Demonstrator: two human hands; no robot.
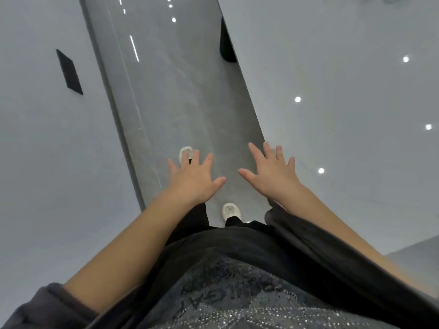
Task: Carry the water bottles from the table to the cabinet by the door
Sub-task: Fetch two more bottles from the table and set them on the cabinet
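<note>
Left grip (pixel 193 179) and right grip (pixel 273 173) side by side, fingers spread, holding nothing, above glossy grey floor strip (pixel 171 91), white shoe (pixel 231 211) between forearms.

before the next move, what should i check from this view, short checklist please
1. Left hand free: ok, fingers spread, holding nothing.
2. Right hand free: ok, also spread and holding nothing.
3. Water bottles in sight: not ok, none in this view.
4. Table or cabinet in sight: not ok, the view shows only floor.
5. Footing: ok, both shoes are on the dark floor strip.
6. Which way to walk: cannot tell, the head is tipped down at the floor.
</note>
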